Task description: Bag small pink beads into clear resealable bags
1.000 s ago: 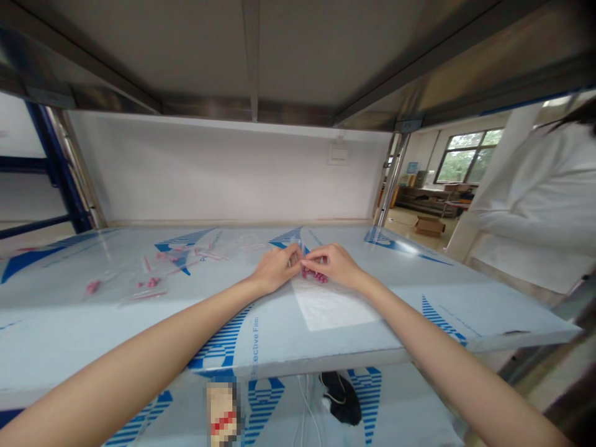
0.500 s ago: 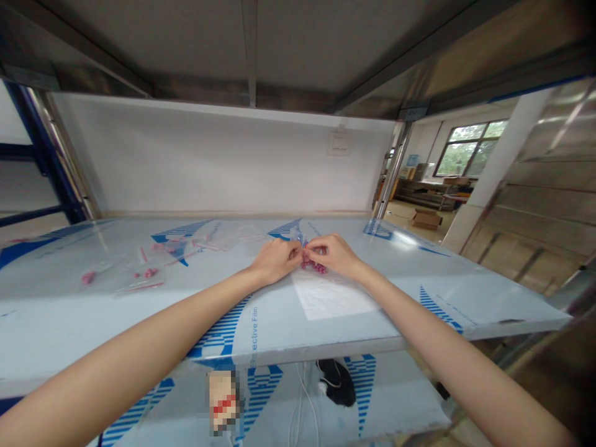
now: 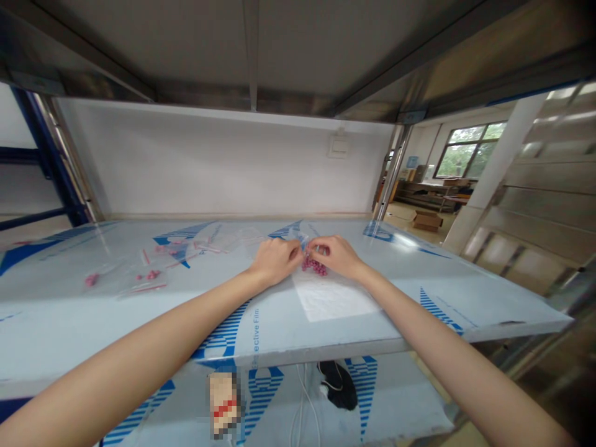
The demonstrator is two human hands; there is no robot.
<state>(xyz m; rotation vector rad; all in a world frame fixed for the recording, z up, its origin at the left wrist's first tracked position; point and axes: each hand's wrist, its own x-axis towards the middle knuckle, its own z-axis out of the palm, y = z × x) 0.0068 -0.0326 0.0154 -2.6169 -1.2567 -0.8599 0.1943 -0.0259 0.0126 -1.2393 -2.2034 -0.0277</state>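
Note:
My left hand (image 3: pixel 277 259) and my right hand (image 3: pixel 338 256) meet at the middle of the shelf, fingertips almost touching. The left fingers are pinched at the edge of a clear plastic bag (image 3: pixel 298 234). Thumb and forefinger of the right hand are pressed together too; what sits between them is too small to make out. Just below the fingertips lies a cluster of small dark-pink beads (image 3: pixel 316 268), partly covered by the hands. Under the beads and nearer to me is a white sheet (image 3: pixel 333 301).
Clear bags with pink pieces (image 3: pixel 151 275) lie to the left, and more flat bags (image 3: pixel 214 242) lie behind. Metal beams (image 3: pixel 251 56) run overhead. On the lower shelf are a pixelated object (image 3: pixel 223 403), white cables (image 3: pixel 305 397) and a black item (image 3: pixel 339 386).
The right fingers have shifted slightly, and more of the pink beads shows beneath them. The left hand stays nearly in place. The whole view has moved a little.

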